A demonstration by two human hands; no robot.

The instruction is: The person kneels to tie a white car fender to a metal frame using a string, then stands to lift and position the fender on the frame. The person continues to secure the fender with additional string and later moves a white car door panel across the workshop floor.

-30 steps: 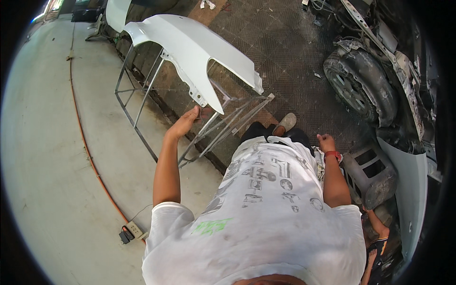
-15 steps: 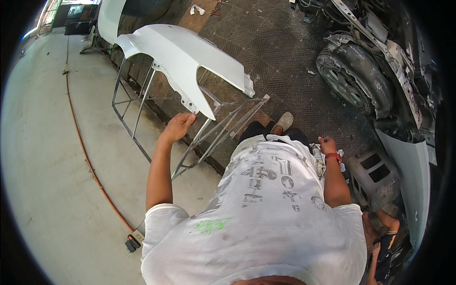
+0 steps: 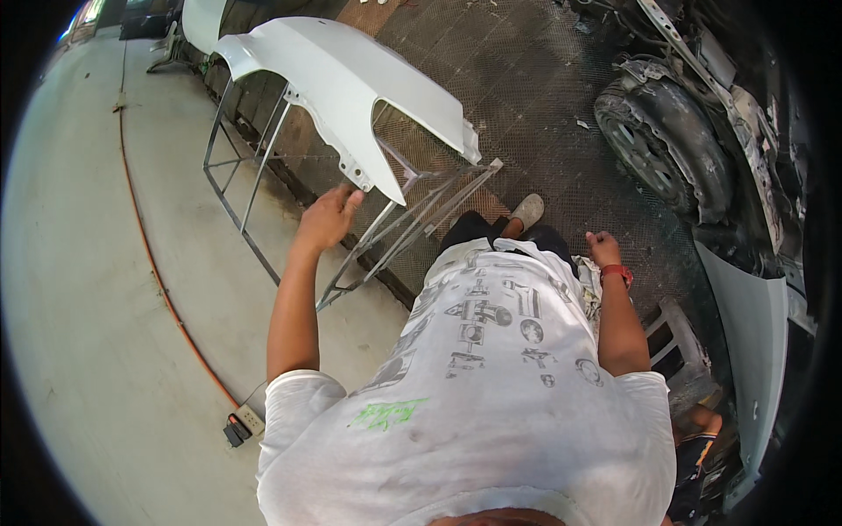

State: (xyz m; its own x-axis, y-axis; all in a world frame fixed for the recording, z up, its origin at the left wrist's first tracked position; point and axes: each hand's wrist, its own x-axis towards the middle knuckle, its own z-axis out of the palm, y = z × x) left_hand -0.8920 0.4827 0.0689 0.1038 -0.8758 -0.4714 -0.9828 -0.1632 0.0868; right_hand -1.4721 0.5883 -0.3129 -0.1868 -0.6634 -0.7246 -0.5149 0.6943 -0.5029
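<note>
A white car fender (image 3: pixel 351 74) rests on a stand of grey metal bars (image 3: pixel 261 167), ahead and to the left of me. My left hand (image 3: pixel 326 217) is beside the lower tab of the fender, with thumb and fingers apart and nothing between them. Whether a fingertip still touches the tab, I cannot tell. On the other side, my right hand (image 3: pixel 602 249) hangs near my hip with its fingers curled in, and no object shows in it. A red band (image 3: pixel 617 273) circles that wrist. Crumpled whitish cloth (image 3: pixel 589 279) lies against my waist just below the hand.
A partly stripped car with its front wheel (image 3: pixel 647 147) exposed stands at right, a pale panel (image 3: pixel 756 351) behind it. Another person's arm (image 3: pixel 704 419) shows at lower right. An orange cable (image 3: pixel 167 298) runs along the left floor to a power strip (image 3: pixel 250 419). Dark grating (image 3: pixel 526 96) covers the ground ahead.
My left hand, earlier pinching the fender's lower tab, has loosened and its thumb has spread. The fender and stand sit slightly higher in the view. My right hand stays by my hip.
</note>
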